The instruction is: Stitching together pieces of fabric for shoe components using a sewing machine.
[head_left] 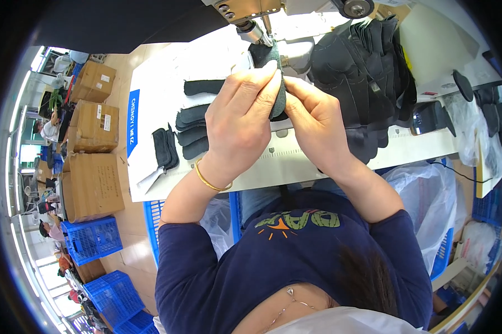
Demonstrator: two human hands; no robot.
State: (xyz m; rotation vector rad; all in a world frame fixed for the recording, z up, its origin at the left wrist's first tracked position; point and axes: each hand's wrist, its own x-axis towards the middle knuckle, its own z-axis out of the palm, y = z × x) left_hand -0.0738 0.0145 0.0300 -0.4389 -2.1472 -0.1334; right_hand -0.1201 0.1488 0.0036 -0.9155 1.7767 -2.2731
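Observation:
Both of my hands pinch a dark fabric piece (278, 106) just in front of the sewing machine head (256, 30). The piece's far end lies at the needle area; whether the presser foot is down on it I cannot tell. My left hand (242, 114) grips its left edge, fingertips pressed together near the needle. Lower down, my right hand (315, 119) holds the right edge between thumb and fingers. Several dark fabric pieces (194, 131) lie in a row left of my left hand. A big pile of black cut pieces (356, 72) rests beyond my right hand.
A small black bundle (164, 149) lies at the white table's (251, 172) left end. Blue crates with plastic bags (423, 189) stand below the table edge. Cardboard boxes (92, 186) and blue baskets (95, 239) line the floor at left. Other people sit farther off.

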